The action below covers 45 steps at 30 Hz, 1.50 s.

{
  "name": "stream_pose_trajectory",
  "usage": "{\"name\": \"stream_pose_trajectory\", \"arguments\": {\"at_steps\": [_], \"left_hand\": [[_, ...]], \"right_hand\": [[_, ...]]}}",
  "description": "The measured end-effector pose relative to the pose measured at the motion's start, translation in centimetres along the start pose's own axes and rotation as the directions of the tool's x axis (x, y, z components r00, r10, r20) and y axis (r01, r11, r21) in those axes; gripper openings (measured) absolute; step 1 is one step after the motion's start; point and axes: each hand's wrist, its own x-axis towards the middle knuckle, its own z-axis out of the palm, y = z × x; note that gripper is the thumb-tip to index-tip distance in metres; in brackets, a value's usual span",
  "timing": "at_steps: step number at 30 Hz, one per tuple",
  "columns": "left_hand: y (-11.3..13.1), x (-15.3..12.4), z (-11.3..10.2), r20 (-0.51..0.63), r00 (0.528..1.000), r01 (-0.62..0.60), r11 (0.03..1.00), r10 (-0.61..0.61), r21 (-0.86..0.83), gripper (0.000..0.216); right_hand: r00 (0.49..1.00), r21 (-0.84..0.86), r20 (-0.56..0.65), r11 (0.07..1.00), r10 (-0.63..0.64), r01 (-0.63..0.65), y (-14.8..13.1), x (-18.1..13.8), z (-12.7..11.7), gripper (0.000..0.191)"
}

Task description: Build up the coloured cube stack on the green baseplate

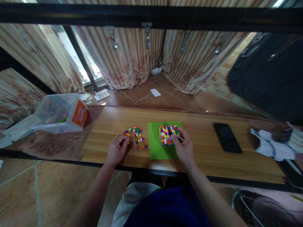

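Note:
A green studded baseplate [154, 148] lies on the wooden table. On it stands a low block of small multicoloured toy bricks [167, 135], with a dark gap near the middle of its top. My right hand [184, 146] grips this block at its right side, thumb on the top and fingers around the far right corner. Left of the baseplate is a loose scatter of small coloured bricks [137, 132]. My left hand [117, 148] rests at the near left edge of that scatter, fingers curled together at the bricks. Whatever lies between its fingertips is too small to make out.
A black phone [227, 137] lies on the table [203, 126] to the right, with crumpled white papers [267, 145] beyond it. At the left stands a clear plastic bin [56, 110] with an orange label. A dark metal bar [151, 15] crosses above, before curtains [132, 60].

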Motion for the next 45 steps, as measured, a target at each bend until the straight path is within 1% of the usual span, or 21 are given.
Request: {"name": "stream_pose_trajectory", "arguments": {"at_steps": [4, 12, 16, 19, 21, 24, 27, 29, 30, 32, 34, 36, 40, 45], "left_hand": [[0.1, 0.0, 0.0, -0.003, 1.0, 0.006, 1.0, -0.006, 0.009, 0.017], [-0.1, -0.1, 0.1, -0.003, 1.0, 0.0, 1.0, 0.0, 0.009, 0.016], [0.0, -0.1, 0.1, -0.002, 1.0, 0.0, 1.0, 0.0, 0.001, 0.017], [0.3, -0.2, 0.1, -0.013, 1.0, 0.006, 1.0, -0.007, -0.02, 0.015], [0.5, -0.2, 0.2, -0.04, 0.999, 0.029, 0.999, -0.03, -0.041, 0.015], [0.8, 0.1, 0.2, -0.069, 0.994, 0.076, 0.996, -0.079, -0.039, 0.014], [1.2, 1.0, 0.4, -0.084, 0.988, 0.131, 0.991, -0.129, 0.018, 0.012], [1.4, 1.8, 0.6, -0.04, 0.991, 0.133, 0.988, -0.13, 0.083, 0.014], [1.5, 2.3, 0.8, -0.007, 0.994, 0.113, 0.988, -0.113, 0.109, 0.016], [1.8, 3.1, 1.1, 0.069, 0.997, 0.035, 0.986, -0.047, 0.16, 0.019], [2.2, 3.7, 1.5, 0.147, 0.989, -0.045, 0.976, 0.013, 0.215, 0.021], [2.7, 4.0, 1.8, 0.198, 0.98, -0.088, 0.958, 0.034, 0.273, 0.021], [3.5, 3.8, 2.0, 0.211, 0.977, -0.08, 0.935, 0.006, 0.345, 0.02], [4.1, 3.4, 1.9, 0.209, 0.977, -0.031, 0.935, -0.047, 0.354, 0.015]], "right_hand": [[0.999, -0.035, 0.021, 0.999, -0.039, 0.039, -0.2, -0.2, -0.1, 0.049], [0.981, -0.174, 0.063, 0.966, -0.185, 0.193, -0.7, -0.3, -0.5, 0.043], [0.967, -0.188, 0.106, 0.95, -0.232, 0.249, -0.6, -0.3, -0.6, 0.041], [0.965, -0.193, 0.123, 0.949, -0.231, 0.251, -0.4, 0.0, -0.6, 0.043], [0.967, -0.204, 0.135, 0.949, -0.215, 0.239, -0.2, 0.2, -0.8, 0.046], [0.977, -0.202, 0.151, 0.963, -0.149, 0.179, 0.3, 0.3, -1.1, 0.052], [0.987, -0.157, 0.122, 0.979, -0.109, 0.128, 0.9, -0.1, -1.8, 0.052], [0.991, -0.135, 0.087, 0.985, -0.099, 0.11, 1.1, -0.5, -2.4, 0.051], [0.993, -0.134, 0.075, 0.986, -0.092, 0.101, 1.1, -0.7, -2.8, 0.051], [0.995, -0.157, 0.07, 0.984, -0.072, 0.082, 1.1, -0.9, -3.5, 0.051], [0.996, -0.191, 0.069, 0.98, -0.05, 0.063, 1.1, -1.0, -4.2, 0.05], [0.998, -0.217, 0.061, 0.975, -0.031, 0.044, 1.1, -1.1, -4.7, 0.048], [0.998, -0.248, 0.056, 0.968, -0.024, 0.037, 1.2, -1.5, -5.3, 0.045], [0.995, -0.228, 0.07, 0.97, -0.065, 0.079, 1.7, -1.9, -5.4, 0.039]]}}
